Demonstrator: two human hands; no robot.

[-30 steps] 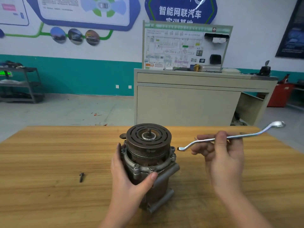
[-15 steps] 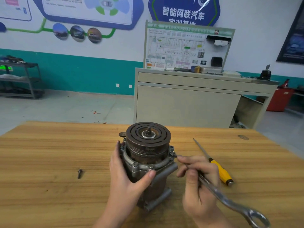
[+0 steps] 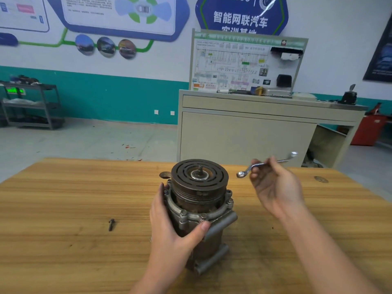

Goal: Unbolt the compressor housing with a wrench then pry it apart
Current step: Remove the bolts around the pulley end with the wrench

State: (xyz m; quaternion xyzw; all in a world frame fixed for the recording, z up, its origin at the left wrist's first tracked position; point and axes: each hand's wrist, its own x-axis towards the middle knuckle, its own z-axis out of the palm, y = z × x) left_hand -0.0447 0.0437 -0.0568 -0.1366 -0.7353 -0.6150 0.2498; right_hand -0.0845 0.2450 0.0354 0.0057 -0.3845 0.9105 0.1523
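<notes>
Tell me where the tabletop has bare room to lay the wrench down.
Bare wood lies right of the compressor, below the right hand holding the wrench. More lies left of the loose bolt. Crowded: around the compressor, where the left hand grips it.

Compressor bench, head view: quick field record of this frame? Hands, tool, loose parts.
compressor: upright on wooden table, pulley face up
left hand: grips housing side, thumb on front flange
right hand: holds wrench in the air, right of compressor
wrench: off the bolts, near ring end points toward pulley
loose bolt: lies on table, left of compressor
flange bolts: several seated
</notes>
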